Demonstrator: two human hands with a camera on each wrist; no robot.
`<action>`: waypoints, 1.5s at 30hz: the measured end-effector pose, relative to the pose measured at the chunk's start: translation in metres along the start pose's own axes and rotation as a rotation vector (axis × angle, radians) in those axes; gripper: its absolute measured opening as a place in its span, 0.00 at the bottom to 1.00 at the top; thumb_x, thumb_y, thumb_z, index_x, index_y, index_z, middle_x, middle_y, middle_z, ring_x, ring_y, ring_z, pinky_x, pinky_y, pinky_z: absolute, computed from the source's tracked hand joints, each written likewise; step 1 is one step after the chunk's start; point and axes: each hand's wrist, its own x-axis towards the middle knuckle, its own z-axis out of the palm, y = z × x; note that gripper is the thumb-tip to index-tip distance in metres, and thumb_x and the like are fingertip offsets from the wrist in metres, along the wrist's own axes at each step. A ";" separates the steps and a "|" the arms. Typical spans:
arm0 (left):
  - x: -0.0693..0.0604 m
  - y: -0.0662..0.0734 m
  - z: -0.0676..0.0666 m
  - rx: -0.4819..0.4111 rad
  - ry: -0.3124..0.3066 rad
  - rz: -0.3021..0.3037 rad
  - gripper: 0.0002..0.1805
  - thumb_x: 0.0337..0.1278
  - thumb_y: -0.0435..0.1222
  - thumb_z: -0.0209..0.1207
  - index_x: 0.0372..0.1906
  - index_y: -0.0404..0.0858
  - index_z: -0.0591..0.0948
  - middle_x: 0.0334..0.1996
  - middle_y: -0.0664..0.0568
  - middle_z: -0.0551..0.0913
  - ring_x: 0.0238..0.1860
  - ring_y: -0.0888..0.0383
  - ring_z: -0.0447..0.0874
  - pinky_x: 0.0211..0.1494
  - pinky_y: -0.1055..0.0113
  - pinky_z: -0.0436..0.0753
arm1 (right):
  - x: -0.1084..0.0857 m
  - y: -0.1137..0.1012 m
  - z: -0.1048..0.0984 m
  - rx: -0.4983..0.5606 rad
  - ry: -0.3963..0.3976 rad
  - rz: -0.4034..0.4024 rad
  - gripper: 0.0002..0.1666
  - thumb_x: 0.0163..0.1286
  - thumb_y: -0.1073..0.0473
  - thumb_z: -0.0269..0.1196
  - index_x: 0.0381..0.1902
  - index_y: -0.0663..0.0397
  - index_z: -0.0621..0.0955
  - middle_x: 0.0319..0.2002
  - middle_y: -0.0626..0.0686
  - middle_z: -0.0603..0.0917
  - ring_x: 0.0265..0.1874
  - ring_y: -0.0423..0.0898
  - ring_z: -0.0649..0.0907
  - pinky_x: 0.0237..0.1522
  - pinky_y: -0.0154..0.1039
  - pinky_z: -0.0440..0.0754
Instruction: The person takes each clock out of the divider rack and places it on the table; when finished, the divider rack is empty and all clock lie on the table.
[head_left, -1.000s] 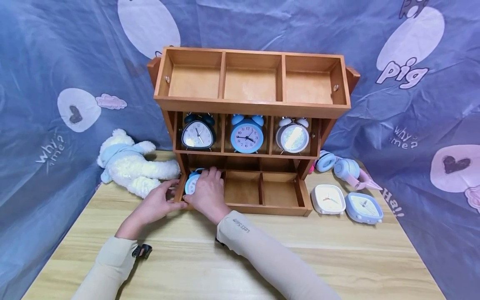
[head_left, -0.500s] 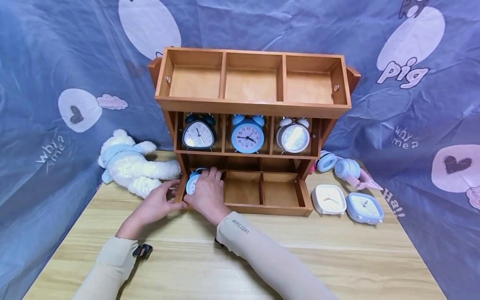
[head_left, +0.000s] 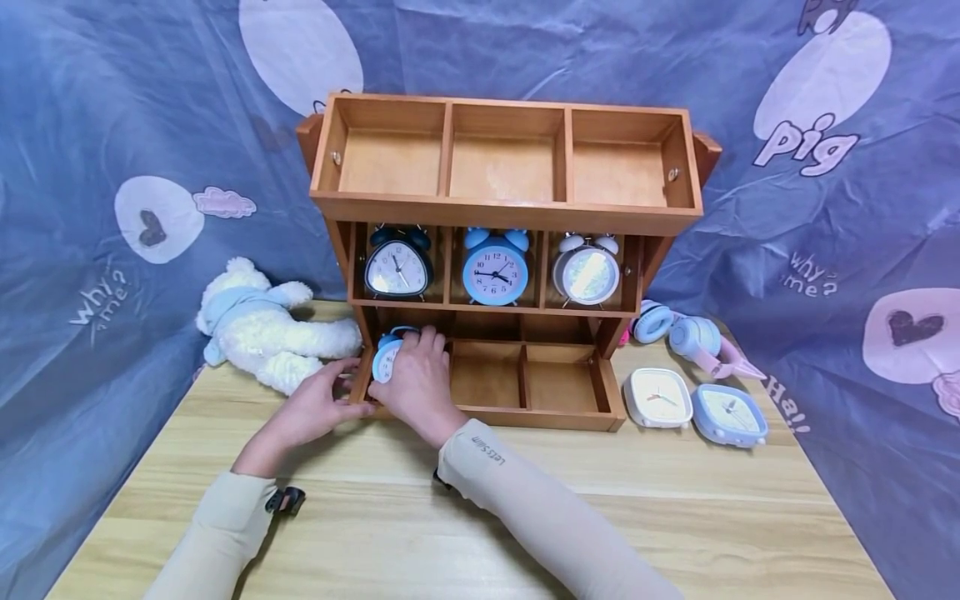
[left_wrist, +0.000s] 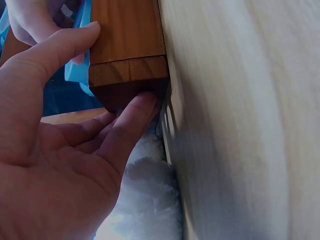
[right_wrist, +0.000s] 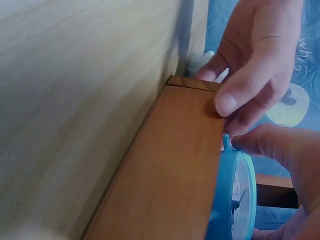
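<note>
In the head view the right hand (head_left: 420, 387) grips a light-blue alarm clock (head_left: 383, 363) at the bottom-left compartment of a wooden shelf (head_left: 504, 215). The right wrist view has the clock (right_wrist: 243, 197) upright behind the front board (right_wrist: 165, 160), the right thumb (right_wrist: 262, 141) at its edge; the other right fingers are mostly hidden. The left hand (head_left: 311, 410) holds the shelf's lower left front corner. In the left wrist view, the left hand (left_wrist: 70, 150) has its thumb over the board (left_wrist: 127, 35) and fingers against its end.
Three alarm clocks, dark (head_left: 398, 269), blue (head_left: 495, 273) and white (head_left: 587, 276), stand in the middle tier. A white plush toy (head_left: 266, 329) lies left of the shelf. To its right are headphones (head_left: 693, 337), a white clock (head_left: 657, 398) and a blue square clock (head_left: 729, 414).
The clock in the right hand has shifted slightly, its face now a little higher in the compartment. The right hand has risen slightly with it; the left hand stays at the corner.
</note>
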 end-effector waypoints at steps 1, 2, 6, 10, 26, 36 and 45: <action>0.000 0.000 0.000 -0.002 -0.001 -0.003 0.50 0.67 0.44 0.78 0.84 0.26 0.66 0.67 0.29 0.86 0.65 0.37 0.90 0.62 0.51 0.89 | 0.000 0.000 -0.002 0.003 0.004 -0.003 0.57 0.56 0.31 0.84 0.68 0.64 0.78 0.62 0.61 0.78 0.59 0.55 0.77 0.62 0.49 0.86; 0.000 0.000 0.000 -0.003 -0.001 -0.004 0.51 0.68 0.44 0.78 0.84 0.26 0.66 0.67 0.29 0.86 0.64 0.37 0.90 0.62 0.51 0.89 | 0.000 0.001 -0.003 0.008 0.008 -0.004 0.56 0.56 0.32 0.84 0.68 0.64 0.78 0.62 0.61 0.78 0.59 0.55 0.77 0.63 0.50 0.86; -0.001 -0.002 -0.001 0.000 -0.001 -0.006 0.51 0.68 0.45 0.78 0.84 0.26 0.65 0.67 0.29 0.86 0.64 0.36 0.90 0.62 0.49 0.90 | -0.001 0.001 -0.008 0.034 0.013 -0.007 0.56 0.56 0.33 0.85 0.68 0.65 0.78 0.61 0.62 0.78 0.58 0.56 0.76 0.62 0.51 0.86; -0.002 -0.003 -0.002 0.008 -0.001 0.001 0.50 0.68 0.45 0.78 0.84 0.26 0.66 0.67 0.28 0.86 0.65 0.34 0.89 0.66 0.41 0.89 | -0.001 0.002 -0.013 0.054 0.013 -0.011 0.55 0.55 0.34 0.85 0.67 0.66 0.78 0.60 0.62 0.78 0.57 0.56 0.76 0.60 0.51 0.86; -0.001 -0.004 -0.003 -0.020 -0.008 0.007 0.50 0.67 0.45 0.78 0.82 0.25 0.68 0.65 0.29 0.88 0.65 0.35 0.89 0.67 0.43 0.89 | -0.018 0.007 -0.032 0.169 -0.022 -0.021 0.56 0.54 0.40 0.87 0.70 0.69 0.78 0.59 0.62 0.77 0.57 0.55 0.74 0.61 0.49 0.86; -0.001 -0.006 -0.003 -0.033 -0.009 -0.006 0.50 0.66 0.44 0.79 0.83 0.27 0.68 0.66 0.29 0.87 0.67 0.34 0.88 0.70 0.40 0.87 | -0.042 0.006 -0.047 0.245 -0.029 -0.004 0.62 0.52 0.36 0.88 0.73 0.68 0.77 0.60 0.60 0.76 0.58 0.54 0.73 0.62 0.46 0.84; 0.000 -0.007 -0.003 -0.035 -0.012 -0.011 0.48 0.67 0.44 0.78 0.83 0.28 0.68 0.69 0.29 0.85 0.68 0.34 0.88 0.68 0.43 0.88 | -0.064 0.002 -0.052 0.227 -0.065 -0.019 0.58 0.54 0.40 0.86 0.73 0.68 0.76 0.59 0.59 0.76 0.56 0.52 0.73 0.60 0.43 0.82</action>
